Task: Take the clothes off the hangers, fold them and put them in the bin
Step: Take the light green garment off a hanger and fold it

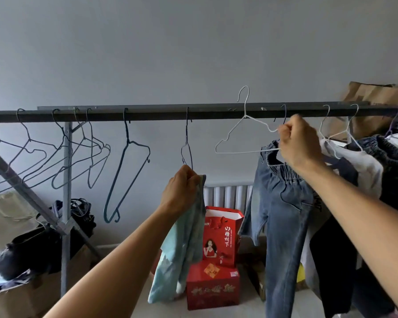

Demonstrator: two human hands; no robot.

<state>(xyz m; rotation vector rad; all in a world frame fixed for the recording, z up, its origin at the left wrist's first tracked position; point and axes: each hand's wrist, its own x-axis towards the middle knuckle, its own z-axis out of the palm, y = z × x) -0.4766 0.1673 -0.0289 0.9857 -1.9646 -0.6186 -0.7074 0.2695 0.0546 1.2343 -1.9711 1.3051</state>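
My left hand (pixel 182 189) grips a light blue garment (pixel 182 246) by its top edge, and the cloth hangs down below the rail. My right hand (pixel 296 143) holds a bare white wire hanger (pixel 241 131) by its right shoulder; the hook rises just above the dark rail (pixel 161 114), free of it. Blue jeans (pixel 283 221) hang on the rail directly under my right hand. Further right hang a white garment (pixel 354 164) and a dark garment (pixel 395 171). A cardboard bin (pixel 16 297) with dark clothes in it stands at the lower left.
Several empty wire hangers (pixel 126 161) hang along the left half of the rail. The rack's grey upright post (pixel 66 203) and a slanted brace stand at left. Red gift boxes (pixel 216 260) sit on the floor before a white radiator (pixel 228 193). A brown cardboard box (pixel 375 106) lies behind the rail.
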